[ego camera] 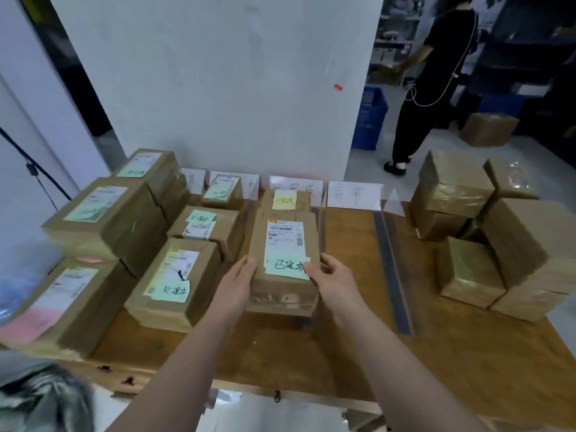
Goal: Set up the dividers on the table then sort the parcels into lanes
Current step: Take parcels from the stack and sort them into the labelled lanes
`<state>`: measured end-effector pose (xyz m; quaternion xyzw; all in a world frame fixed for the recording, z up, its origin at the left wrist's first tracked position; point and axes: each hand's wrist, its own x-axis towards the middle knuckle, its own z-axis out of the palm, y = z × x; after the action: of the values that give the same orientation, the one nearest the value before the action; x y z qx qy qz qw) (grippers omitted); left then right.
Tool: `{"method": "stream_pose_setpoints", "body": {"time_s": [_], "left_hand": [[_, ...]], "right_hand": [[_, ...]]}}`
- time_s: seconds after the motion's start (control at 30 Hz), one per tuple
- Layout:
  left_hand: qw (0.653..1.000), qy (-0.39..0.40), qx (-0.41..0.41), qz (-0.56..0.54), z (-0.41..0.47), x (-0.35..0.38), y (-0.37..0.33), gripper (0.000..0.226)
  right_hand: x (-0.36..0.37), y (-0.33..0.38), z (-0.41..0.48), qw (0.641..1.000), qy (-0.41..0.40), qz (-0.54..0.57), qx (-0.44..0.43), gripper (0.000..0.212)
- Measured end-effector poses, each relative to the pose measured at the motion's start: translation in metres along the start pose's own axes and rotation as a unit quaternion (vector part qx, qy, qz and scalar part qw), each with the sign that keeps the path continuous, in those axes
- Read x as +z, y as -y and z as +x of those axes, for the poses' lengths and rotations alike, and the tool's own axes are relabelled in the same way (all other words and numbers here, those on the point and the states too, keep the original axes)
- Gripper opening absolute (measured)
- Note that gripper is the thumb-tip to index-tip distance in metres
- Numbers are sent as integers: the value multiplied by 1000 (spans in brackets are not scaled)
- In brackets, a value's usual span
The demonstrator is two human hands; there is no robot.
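Observation:
A brown parcel (285,241) with a white shipping label and a green sticky note lies in the middle lane of the wooden table (343,353). My left hand (241,275) grips its near left edge and my right hand (333,275) grips its near right corner, thumb on the green note. Behind it sits another parcel with a yellow note (284,199). Clear dividers (394,269) run front to back between the lanes, and white paper lane signs (353,194) stand along the far edge.
Several labelled parcels (180,275) fill the lanes to the left. A stack of unlabelled brown boxes (486,232) sits at the table's right end. A white wall stands behind. A person in black stands on the floor at back right, near a blue crate (369,120).

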<state>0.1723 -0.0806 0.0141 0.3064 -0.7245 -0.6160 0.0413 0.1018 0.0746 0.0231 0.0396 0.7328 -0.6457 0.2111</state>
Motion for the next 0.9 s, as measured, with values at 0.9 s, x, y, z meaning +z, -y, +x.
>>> {"method": "stream_pose_setpoints", "body": {"time_s": [0.9], "left_hand": [[991,72,-68,95,122,-6,62,46]], "right_hand": [[69,-62,94,991,-58,-93,76,48]]}}
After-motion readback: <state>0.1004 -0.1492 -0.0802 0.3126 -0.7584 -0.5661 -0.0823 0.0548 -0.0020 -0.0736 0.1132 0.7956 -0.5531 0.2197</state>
